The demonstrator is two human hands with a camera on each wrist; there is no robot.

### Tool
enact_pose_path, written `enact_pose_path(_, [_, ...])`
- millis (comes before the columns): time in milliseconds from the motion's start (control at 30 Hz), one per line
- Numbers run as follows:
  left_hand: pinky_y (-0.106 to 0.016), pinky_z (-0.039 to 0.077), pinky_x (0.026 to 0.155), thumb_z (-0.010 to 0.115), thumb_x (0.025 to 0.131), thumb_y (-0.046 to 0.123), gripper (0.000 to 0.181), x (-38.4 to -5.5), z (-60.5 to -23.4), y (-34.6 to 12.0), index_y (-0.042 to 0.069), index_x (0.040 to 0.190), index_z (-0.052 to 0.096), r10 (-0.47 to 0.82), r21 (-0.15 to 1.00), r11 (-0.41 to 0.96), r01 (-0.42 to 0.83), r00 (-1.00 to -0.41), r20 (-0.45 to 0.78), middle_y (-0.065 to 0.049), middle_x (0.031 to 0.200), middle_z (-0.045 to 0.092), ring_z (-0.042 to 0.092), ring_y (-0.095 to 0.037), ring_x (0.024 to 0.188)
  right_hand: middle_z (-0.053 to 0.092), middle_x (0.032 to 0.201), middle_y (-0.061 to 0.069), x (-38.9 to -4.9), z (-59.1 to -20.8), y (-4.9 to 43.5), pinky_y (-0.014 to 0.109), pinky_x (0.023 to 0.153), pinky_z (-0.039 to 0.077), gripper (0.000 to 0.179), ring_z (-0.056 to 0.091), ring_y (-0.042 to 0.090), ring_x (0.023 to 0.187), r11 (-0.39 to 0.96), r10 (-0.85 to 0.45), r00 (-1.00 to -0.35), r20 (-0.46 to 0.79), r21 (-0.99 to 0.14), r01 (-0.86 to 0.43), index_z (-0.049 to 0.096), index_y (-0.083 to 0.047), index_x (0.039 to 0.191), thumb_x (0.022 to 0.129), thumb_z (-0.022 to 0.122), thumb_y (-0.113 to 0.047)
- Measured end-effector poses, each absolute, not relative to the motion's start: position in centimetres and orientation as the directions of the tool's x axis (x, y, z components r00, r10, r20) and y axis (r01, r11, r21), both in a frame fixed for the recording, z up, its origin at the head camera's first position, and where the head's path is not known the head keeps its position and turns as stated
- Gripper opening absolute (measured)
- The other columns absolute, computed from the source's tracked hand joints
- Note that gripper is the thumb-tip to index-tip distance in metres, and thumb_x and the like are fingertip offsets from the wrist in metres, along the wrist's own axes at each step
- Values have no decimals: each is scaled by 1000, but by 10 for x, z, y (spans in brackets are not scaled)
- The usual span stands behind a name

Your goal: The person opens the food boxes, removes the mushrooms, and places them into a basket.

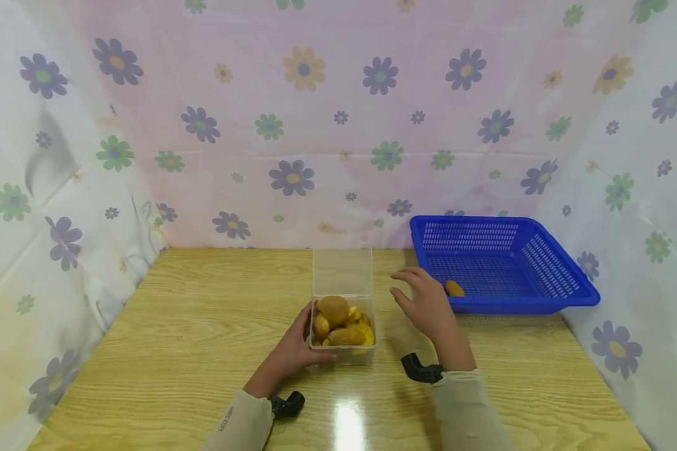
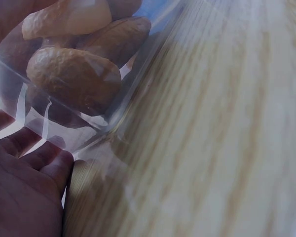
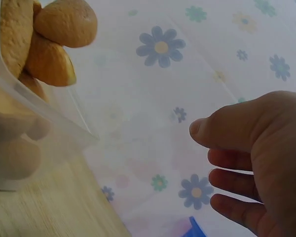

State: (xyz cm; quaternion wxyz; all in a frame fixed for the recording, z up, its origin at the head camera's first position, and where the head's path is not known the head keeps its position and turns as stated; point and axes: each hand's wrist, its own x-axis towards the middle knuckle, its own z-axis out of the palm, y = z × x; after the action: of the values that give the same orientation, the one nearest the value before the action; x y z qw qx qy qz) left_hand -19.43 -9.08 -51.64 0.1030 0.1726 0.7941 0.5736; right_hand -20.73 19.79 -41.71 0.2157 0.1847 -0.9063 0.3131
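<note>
A clear plastic box (image 1: 344, 355) with its lid (image 1: 343, 271) folded back stands on the table, heaped with yellow-brown, potato-like pieces (image 1: 334, 310). Some of the pieces show a bright yellow face. My left hand (image 1: 293, 344) grips the box at its left side, thumb along the front and fingers round the far left; in the left wrist view the fingertips (image 2: 59, 163) lie against the clear wall. To the right of the box, my right hand (image 1: 424, 304) hangs in the air with loosely bent fingers and holds nothing. One similar piece (image 1: 454, 288) lies in the blue basket (image 1: 504, 307) beside it.
The blue basket, with slotted walls, stands at the back right of the wood-grain table (image 1: 203, 300). Flower-printed cloth (image 1: 338, 125) hangs behind and along both sides. Black wrist mounts (image 1: 420, 369) sit on both forearms.
</note>
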Motion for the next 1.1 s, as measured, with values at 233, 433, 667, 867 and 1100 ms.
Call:
enact_pose_path(233, [-49, 20, 120, 88, 72, 29, 117, -194, -515, -91, 29, 157, 7, 395, 948, 276, 156, -918, 36, -3, 162, 15, 17, -25, 150, 66, 116, 9, -205, -418, 185, 48, 84, 55, 24, 64, 32, 107, 721, -228, -821, 524, -476, -504, 71, -10, 112, 89, 72, -17])
enact_pose_path(433, [-49, 20, 120, 88, 72, 28, 118, -194, -515, -90, 30, 156, 6, 395, 949, 275, 152, -918, 32, -1, 162, 15, 17, -25, 150, 65, 117, 10, -203, -419, 175, 48, 88, 54, 27, 63, 31, 109, 719, -244, -823, 513, -474, -508, 71, -10, 113, 88, 72, -18])
enact_pose_path(667, [-49, 21, 119, 88, 71, 28, 117, -194, -513, -91, 27, 157, 8, 397, 951, 262, 166, -916, 51, -2, 161, 19, 19, -24, 150, 64, 118, 10, -202, -419, 166, 46, 89, 54, 29, 62, 30, 110, 720, -274, -805, 526, -443, -534, 71, -9, 114, 88, 73, -20])
enact_pose_path(867, [-49, 21, 120, 88, 71, 26, 118, -193, -512, -90, 26, 157, 7, 399, 950, 264, 169, -915, 52, -2, 161, 20, 19, -24, 150, 65, 118, 10, -199, -419, 156, 47, 92, 52, 28, 61, 29, 111, 693, -316, -792, 523, -443, -569, 70, -7, 114, 88, 72, -19])
enact_pose_path(1100, [-52, 22, 119, 87, 73, 24, 115, -193, -513, -91, 27, 156, 8, 407, 952, 248, 180, -911, 66, -1, 160, 21, 18, -26, 150, 62, 121, 9, -196, -421, 144, 45, 93, 52, 33, 60, 27, 113, 685, -348, -786, 510, -434, -585, 68, -9, 118, 88, 72, -22])
